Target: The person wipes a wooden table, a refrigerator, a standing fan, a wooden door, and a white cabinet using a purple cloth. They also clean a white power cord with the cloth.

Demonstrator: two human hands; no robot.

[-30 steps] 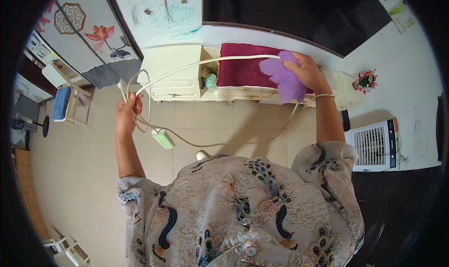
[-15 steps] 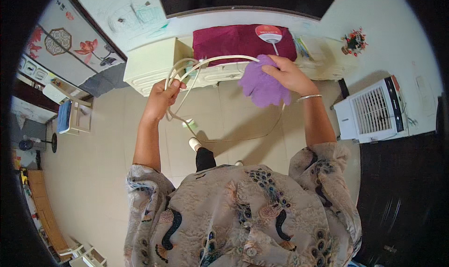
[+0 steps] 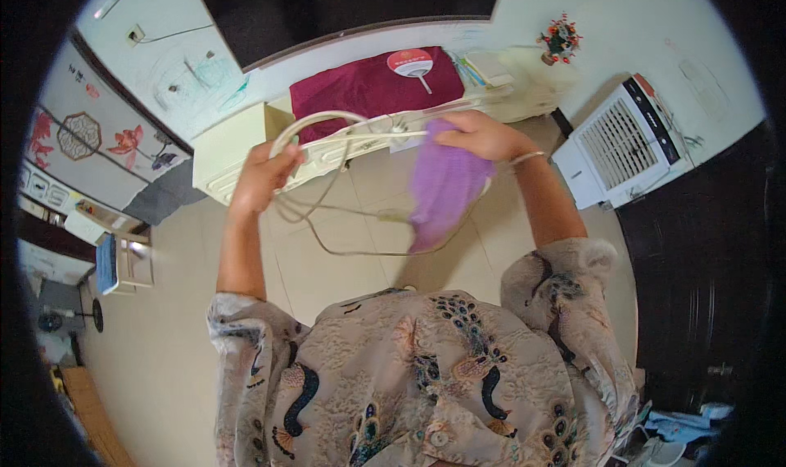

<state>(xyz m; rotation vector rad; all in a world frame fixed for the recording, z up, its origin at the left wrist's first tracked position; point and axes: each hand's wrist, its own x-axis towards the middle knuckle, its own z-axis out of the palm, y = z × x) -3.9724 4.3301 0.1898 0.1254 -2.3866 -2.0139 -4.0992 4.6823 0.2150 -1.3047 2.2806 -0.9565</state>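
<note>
A cream-coloured cable [image 3: 323, 117] hangs in loose loops between my two hands. My left hand [image 3: 266, 175] is closed round several strands of it. My right hand [image 3: 483, 137] grips a purple cloth [image 3: 450, 179], from which a straight stretch of cable runs across to the left hand. Whether the cable passes right through the cloth's folds is hidden by my fingers. The cloth droops below the right hand, slightly blurred, and a long loop of cable sags under both hands. The cable's ends cannot be made out.
Ahead stands a low cream cabinet [image 3: 233, 152] with a dark red cloth [image 3: 352, 90] and a hand fan [image 3: 412, 70] on it. A dark screen [image 3: 352, 13] is above. A white air cooler [image 3: 618, 144] stands right, a chair [image 3: 131, 262] far left.
The view has turned and moved toward the right. The purple cloth now hangs narrower and lower from my right hand. The cable's stretch between my hands has straightened.
</note>
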